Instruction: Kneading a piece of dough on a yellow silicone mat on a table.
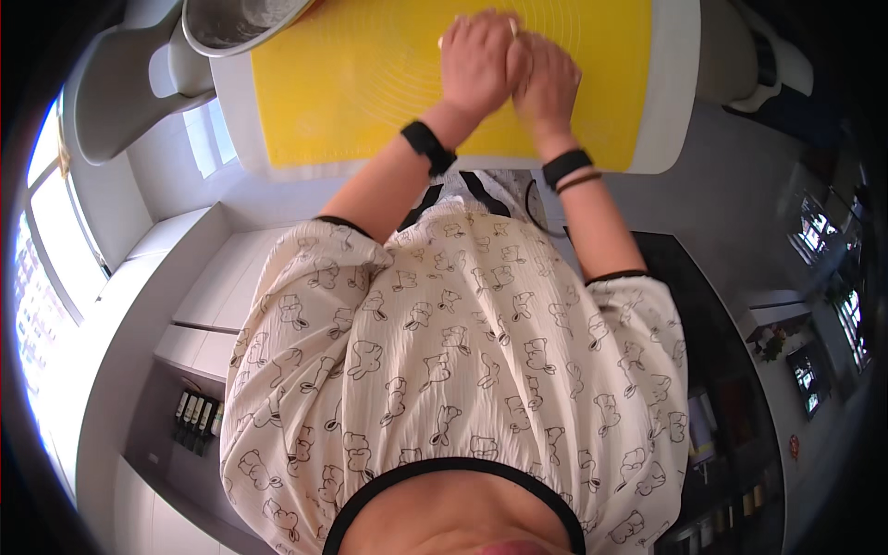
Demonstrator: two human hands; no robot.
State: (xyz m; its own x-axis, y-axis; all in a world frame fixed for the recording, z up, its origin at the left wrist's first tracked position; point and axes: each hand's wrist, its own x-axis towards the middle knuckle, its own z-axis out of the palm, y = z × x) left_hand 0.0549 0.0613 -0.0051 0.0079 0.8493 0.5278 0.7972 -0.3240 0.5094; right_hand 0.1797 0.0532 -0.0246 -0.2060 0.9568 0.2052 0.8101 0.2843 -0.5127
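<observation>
Over a yellow measuring mat (333, 90) printed with thin circles, my two hands meet with their backs up. My left hand (479, 66) has its fingers curled, and small whitish bits, like dough, show beside its fingers. Against its right side presses my right hand (548, 83), slightly blurred, its fingers bent. Both hands hide most of whatever lies beneath them. A metal bowl (239, 50) with pale residue inside stands at the mat's upper left corner.
The white table (669, 90) has rounded corners. A grey chair (114, 97) is at the left, and another seat (728, 62) is at the right. Cabinets and shelves holding bottles (198, 416) lie behind me.
</observation>
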